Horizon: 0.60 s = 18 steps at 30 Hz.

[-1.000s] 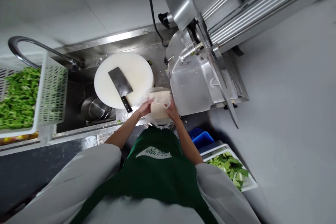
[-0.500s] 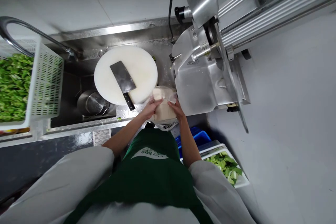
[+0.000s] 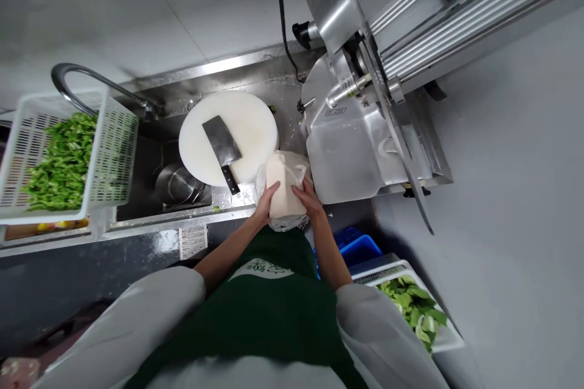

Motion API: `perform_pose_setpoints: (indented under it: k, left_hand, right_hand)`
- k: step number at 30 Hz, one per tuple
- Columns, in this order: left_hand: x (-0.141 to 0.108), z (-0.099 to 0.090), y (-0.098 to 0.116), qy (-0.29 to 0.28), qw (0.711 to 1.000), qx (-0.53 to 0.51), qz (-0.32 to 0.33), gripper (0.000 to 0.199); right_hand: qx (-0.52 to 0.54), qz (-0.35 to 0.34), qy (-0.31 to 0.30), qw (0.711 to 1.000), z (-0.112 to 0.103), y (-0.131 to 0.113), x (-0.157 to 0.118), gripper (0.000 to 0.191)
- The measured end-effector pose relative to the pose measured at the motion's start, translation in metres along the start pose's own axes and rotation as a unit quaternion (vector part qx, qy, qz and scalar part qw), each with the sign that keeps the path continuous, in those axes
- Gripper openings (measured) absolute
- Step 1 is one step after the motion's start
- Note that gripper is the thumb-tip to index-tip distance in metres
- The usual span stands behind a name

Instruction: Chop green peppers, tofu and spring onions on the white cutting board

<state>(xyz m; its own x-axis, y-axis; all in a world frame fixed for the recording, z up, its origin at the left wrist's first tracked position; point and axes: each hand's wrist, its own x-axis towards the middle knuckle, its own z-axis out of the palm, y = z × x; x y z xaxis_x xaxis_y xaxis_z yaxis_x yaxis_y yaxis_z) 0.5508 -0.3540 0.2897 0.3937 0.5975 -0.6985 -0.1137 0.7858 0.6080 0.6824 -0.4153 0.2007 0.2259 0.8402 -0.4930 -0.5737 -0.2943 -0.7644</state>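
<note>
Both hands grip one pale block (image 3: 281, 177) from opposite sides: the left hand (image 3: 264, 203) along its left flank, the right hand (image 3: 309, 199) along its right. Each thumb lies over the upper face, pointing inward and away from the person, while most of the other fingers are hidden.

Between the two palms, the pale block has its long axis running mainly from near to far, tipped slightly left at the far end. Neither hand is clearly nearer to it. Its near end comes close to the green apron (image 3: 274, 310); whether its weight rests on the table (image 3: 291, 124) or in the hands, I cannot tell. A loose clear plastic bag (image 3: 260, 185) surrounds it, bunched on the left and gathered under the near end.

Just left and farther back is the round white cutting board (image 3: 255, 124), carrying a cleaver (image 3: 222, 141) whose handle points near and right. Just right of the right hand stands a metal slicing machine (image 3: 342, 161).
</note>
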Motion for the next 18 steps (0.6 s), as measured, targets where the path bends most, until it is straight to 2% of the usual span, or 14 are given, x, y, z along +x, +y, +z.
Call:
perform_pose_setpoints:
  k: [3, 6, 9, 15, 16, 18]
  left_hand:
    - [-0.006, -0.014, -0.005, -0.004, 0.997, -0.051, -0.049, 0.066]
    - [-0.013, -0.023, -0.016, 0.009, 0.995, -0.095, -0.022, 0.053]
    - [-0.020, -0.023, -0.031, 0.003, 0.988, -0.155, 0.002, 0.046]
    - [-0.043, -0.020, -0.054, -0.039, 0.962, -0.268, 0.023, 0.049]
    - [-0.049, -0.022, -0.054, -0.023, 0.963, -0.266, 0.033, 0.048]
    - [-0.062, -0.030, -0.050, 0.042, 0.968, -0.233, 0.079, 0.044]
  right_hand:
    - [-0.027, -0.040, 0.018, 0.999, 0.002, -0.021, -0.029, 0.100]
    - [-0.072, -0.084, 0.046, 0.993, 0.008, -0.040, -0.061, 0.102]
    - [-0.132, -0.107, 0.069, 0.983, 0.013, -0.058, -0.089, 0.097]
    - [-0.149, -0.121, 0.057, 0.980, 0.023, -0.081, -0.112, 0.092]
    - [-0.156, -0.117, 0.049, 0.979, 0.028, -0.082, -0.115, 0.093]
    - [-0.187, -0.116, 0.026, 0.975, 0.044, -0.082, -0.124, 0.094]
